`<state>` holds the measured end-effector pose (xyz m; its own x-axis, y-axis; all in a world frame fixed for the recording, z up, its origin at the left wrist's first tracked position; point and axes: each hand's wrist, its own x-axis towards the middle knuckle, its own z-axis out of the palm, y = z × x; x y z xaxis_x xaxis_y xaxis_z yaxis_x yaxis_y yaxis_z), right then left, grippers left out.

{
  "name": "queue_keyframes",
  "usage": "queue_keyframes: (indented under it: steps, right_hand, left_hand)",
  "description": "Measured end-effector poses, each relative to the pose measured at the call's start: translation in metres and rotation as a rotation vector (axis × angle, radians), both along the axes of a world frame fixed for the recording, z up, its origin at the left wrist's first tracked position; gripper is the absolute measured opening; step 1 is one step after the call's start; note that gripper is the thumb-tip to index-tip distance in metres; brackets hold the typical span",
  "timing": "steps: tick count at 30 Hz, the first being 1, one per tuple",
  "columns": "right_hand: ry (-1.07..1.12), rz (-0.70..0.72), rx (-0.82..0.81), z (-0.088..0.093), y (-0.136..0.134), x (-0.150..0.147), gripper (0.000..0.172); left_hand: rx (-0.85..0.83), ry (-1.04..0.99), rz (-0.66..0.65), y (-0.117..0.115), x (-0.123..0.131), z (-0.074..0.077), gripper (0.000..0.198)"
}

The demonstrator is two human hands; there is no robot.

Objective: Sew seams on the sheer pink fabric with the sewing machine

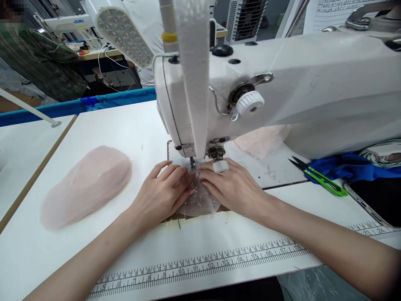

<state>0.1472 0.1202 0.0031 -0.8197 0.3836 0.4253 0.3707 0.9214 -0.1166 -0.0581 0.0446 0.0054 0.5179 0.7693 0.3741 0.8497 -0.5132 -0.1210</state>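
My left hand (163, 190) and my right hand (233, 186) lie flat, fingers pressed together, on a small sheer pink fabric piece (200, 200) under the needle (192, 163) of a white sewing machine (282, 88). The fingertips of both hands meet just in front of the presser foot (216, 154). A white ring-like piece (221, 167) sits on my right hand's finger. The fabric lies between the two hands and is partly hidden by them.
A stack of pale pink fabric pieces (86, 184) lies to the left on the white table (125, 129). Green-handled thread snips (322, 179) and blue cloth (351, 167) rest to the right. A printed ruler (200, 265) runs along the front edge. Another person (40, 62) stands at the far left.
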Motion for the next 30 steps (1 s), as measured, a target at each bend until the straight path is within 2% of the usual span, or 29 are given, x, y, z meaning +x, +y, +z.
queue_keyframes:
  steps: [10,23,30]
  right_hand:
    - [-0.076,-0.071,0.2,-0.0012,-0.0034,0.0005,0.024]
    - [-0.069,-0.063,0.212,-0.0015,-0.0026,0.001,0.027]
    - [-0.064,-0.052,0.18,-0.002,-0.0017,0.0009,0.023]
  left_hand:
    - [-0.055,-0.022,-0.014,-0.0005,-0.0026,0.0,0.033]
    - [-0.052,-0.038,-0.012,-0.0009,-0.0026,-0.0002,0.033]
    - [-0.055,-0.049,-0.002,0.0003,-0.0013,-0.0007,0.033]
